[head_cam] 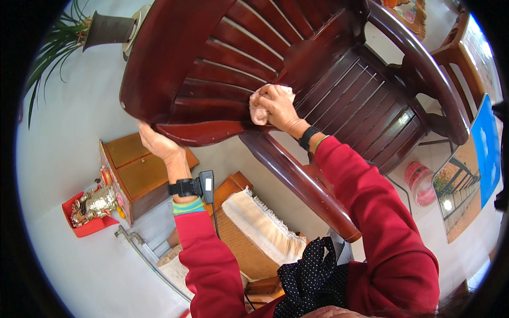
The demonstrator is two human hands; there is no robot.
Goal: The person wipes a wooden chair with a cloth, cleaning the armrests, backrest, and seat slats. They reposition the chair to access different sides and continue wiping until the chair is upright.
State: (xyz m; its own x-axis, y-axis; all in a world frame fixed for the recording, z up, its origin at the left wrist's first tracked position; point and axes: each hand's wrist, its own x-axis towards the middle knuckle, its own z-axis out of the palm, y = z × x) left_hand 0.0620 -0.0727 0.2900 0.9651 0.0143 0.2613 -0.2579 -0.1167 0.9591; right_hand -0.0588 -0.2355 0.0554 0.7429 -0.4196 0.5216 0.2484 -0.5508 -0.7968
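A dark red wooden armchair with a slatted back and slatted seat fills the upper middle of the view. My right hand is closed on a pale pink cloth, pressed against the lower part of the backrest slats near the armrest joint. At the backrest's outer lower corner, my left hand holds the edge of the top rail, its fingers partly hidden behind the wood.
A wooden cabinet stands beyond my left hand, beside a golden figurine on red. A potted plant is at upper left. Below lies a fringed cloth on wooden furniture. A picture-topped folding table and a pink stool are at right.
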